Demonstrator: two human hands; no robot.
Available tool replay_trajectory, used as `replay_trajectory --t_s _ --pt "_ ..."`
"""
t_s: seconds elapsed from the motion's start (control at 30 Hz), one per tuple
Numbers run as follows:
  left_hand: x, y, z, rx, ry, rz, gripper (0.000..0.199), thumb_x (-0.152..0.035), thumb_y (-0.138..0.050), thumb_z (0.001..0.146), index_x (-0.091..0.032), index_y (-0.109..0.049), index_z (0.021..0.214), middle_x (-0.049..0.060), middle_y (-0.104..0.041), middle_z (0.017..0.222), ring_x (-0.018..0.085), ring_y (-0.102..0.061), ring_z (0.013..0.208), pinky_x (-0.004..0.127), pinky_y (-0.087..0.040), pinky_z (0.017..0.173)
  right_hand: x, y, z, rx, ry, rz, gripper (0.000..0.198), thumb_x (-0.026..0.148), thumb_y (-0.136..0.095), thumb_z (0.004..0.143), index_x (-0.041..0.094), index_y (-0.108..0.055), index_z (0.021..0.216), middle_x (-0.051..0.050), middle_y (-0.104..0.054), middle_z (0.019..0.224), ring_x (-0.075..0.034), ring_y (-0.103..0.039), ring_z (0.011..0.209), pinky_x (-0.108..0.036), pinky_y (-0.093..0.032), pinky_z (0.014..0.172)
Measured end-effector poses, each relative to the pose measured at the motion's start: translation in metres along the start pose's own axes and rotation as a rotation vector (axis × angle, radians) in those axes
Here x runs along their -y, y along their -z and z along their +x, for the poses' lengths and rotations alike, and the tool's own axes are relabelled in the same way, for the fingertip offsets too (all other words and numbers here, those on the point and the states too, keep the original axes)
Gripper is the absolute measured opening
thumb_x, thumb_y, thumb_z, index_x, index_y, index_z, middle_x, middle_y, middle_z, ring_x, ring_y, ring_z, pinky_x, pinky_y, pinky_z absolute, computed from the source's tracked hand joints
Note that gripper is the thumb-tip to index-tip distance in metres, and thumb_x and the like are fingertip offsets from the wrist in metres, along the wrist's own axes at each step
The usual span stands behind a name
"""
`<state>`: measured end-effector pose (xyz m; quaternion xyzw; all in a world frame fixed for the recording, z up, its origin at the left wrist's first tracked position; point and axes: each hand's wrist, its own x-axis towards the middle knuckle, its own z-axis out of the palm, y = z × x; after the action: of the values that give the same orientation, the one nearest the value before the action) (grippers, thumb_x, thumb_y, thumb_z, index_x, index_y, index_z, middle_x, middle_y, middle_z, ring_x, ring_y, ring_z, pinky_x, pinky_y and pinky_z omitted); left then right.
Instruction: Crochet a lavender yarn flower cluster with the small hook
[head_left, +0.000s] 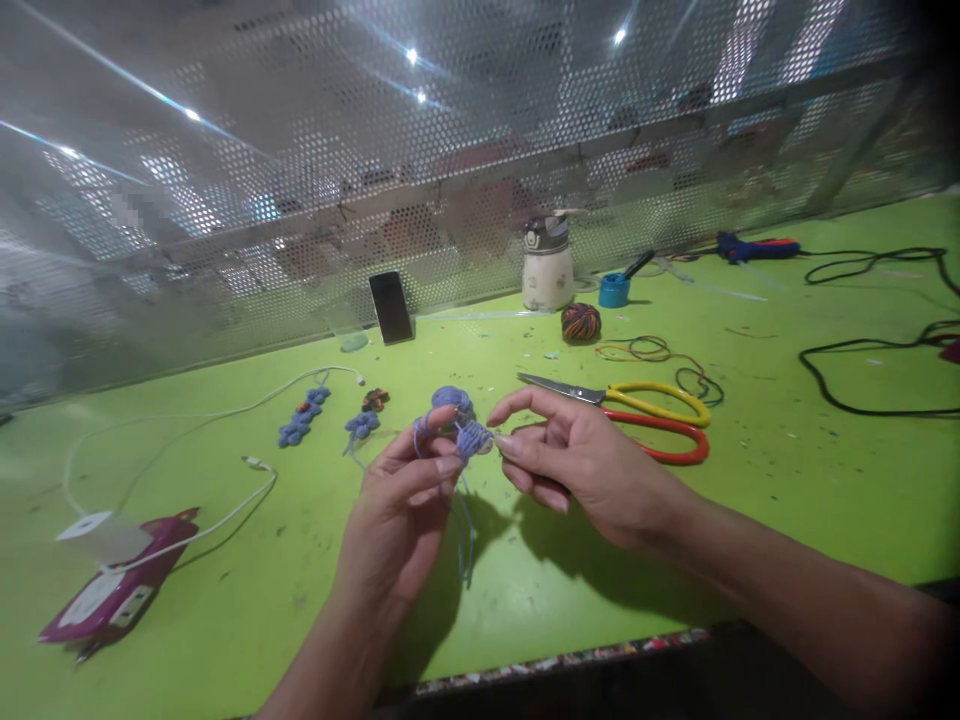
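Note:
My left hand (409,490) pinches a small blue-purple crochet piece (474,440) between thumb and fingers, with yarn of the same colour looped over its index finger. Loose yarn ends (466,540) dangle below the piece. My right hand (570,455) is closed in a pinch at the piece's right edge; what sits in its fingertips is too small to make out. Just behind the piece lies a blue-purple yarn ball (451,400), partly hidden by it. Scissors (600,392) with yellow and red handles rest beyond my right hand.
On the green table (315,560) are crocheted flower strips (304,418), a small flower piece (364,425), a pink power strip (127,580) with white cables, a phone (391,307), a bottle (547,270), a dark multicoloured yarn ball (581,323), a blue pot (614,290) and a glue gun (757,248).

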<state>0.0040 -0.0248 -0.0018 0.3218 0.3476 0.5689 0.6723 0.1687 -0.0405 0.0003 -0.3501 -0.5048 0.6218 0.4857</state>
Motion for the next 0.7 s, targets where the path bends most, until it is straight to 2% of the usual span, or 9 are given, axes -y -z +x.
replay_trajectory --t_s 0.1,0.7 --pt "-0.0003 -0.0005 0.0001 0.006 -0.004 0.003 0.033 -0.003 -0.076 0.051 -0.013 -0.078 0.083 0.000 -0.059 0.062 0.005 -0.051 0.054 0.012 -0.043 0.051 -0.0004 -0.0003 -0.0003 0.003 0.005 0.000 0.022 0.029 -0.064 0.086 0.019 -0.054 0.102 0.008 -0.053 0.054 -0.004 -0.036 0.039 -0.016 -0.026 0.039" --pt "-0.0004 0.0006 0.0008 0.021 0.001 0.004 0.032 -0.004 -0.077 0.052 -0.014 -0.078 0.082 0.001 -0.060 0.064 0.005 -0.051 0.055 0.012 -0.044 0.052 0.0011 -0.0001 -0.0005 0.002 0.015 -0.044 0.013 0.025 -0.060 0.088 0.018 -0.056 0.097 0.007 -0.052 0.054 -0.004 -0.036 0.038 -0.016 -0.025 0.039"
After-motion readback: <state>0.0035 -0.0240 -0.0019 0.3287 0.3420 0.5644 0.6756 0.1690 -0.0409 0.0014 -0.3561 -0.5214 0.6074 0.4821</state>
